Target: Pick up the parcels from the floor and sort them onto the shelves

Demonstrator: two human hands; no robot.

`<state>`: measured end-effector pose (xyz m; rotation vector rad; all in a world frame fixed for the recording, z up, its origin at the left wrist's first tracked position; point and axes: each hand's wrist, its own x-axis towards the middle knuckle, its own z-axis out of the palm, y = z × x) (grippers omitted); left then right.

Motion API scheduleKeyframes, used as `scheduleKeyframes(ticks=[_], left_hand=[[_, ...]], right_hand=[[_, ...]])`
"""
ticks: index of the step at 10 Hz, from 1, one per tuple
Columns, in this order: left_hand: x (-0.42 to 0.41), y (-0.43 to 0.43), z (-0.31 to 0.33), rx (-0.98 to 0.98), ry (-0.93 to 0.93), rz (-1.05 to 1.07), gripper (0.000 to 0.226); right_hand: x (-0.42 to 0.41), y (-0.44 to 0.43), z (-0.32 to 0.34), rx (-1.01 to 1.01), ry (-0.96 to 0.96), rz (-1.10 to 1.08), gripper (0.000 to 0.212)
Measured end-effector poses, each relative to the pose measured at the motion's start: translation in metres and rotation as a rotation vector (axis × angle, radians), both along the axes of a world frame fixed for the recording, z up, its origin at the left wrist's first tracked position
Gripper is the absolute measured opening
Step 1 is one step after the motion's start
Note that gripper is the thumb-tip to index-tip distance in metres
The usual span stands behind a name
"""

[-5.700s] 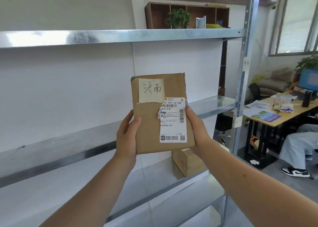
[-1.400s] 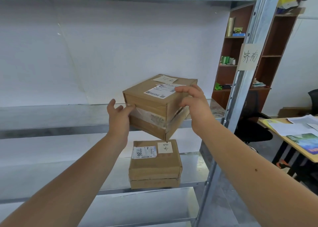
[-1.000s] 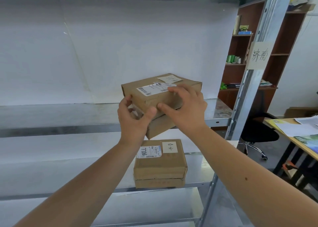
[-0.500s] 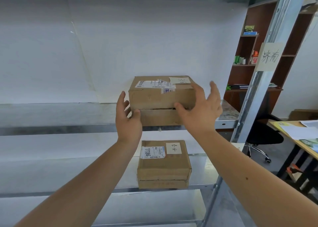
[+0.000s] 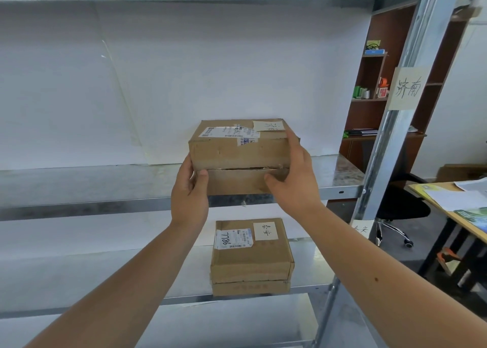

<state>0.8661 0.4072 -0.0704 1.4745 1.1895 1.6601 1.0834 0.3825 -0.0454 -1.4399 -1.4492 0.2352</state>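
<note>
Now both hands grip the parcel (image 5: 238, 157): left hand (image 5: 189, 192) and right hand (image 5: 292, 179) clasp its front corners, likely squaring it on the shelf (image 5: 105, 181) marked by the upright's tag (image 5: 407, 88). Below sits another parcel (image 5: 251, 256). Behind: bare white wall, nothing obstructing.

The post sign (image 5: 407, 88) reads 济南 — the lower parcel (image 5: 251, 258) carries 泰安 and 7786.

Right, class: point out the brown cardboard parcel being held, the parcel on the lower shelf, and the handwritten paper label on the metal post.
Held brown cardboard parcel (image 5: 238, 151), head view, front face.
Lower-shelf cardboard parcel (image 5: 250, 258), head view, top.
Handwritten paper label (image 5: 408, 88), head view, centre.
</note>
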Motion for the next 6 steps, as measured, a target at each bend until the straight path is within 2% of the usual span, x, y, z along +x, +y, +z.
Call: scheduleKeyframes(ticks=[2,4,5,6], left_hand=[[0.001,-0.004,-0.001,-0.011,0.020,-0.144,0.061],[-0.002,-0.006,-0.002,-0.047,0.057,-0.188,0.072],[-0.002,-0.010,0.000,-0.122,-0.041,-0.119,0.083],[0.007,-0.022,0.002,-0.131,-0.138,0.018,0.083]], right_hand=[[0.003,0.004,-0.005,0.010,0.012,0.039,0.119],[0.011,0.000,-0.008,-0.010,-0.005,0.096,0.128],[0.018,-0.006,-0.010,-0.003,-0.019,0.116,0.127],[0.025,-0.016,-0.011,0.001,-0.021,0.118,0.125]])
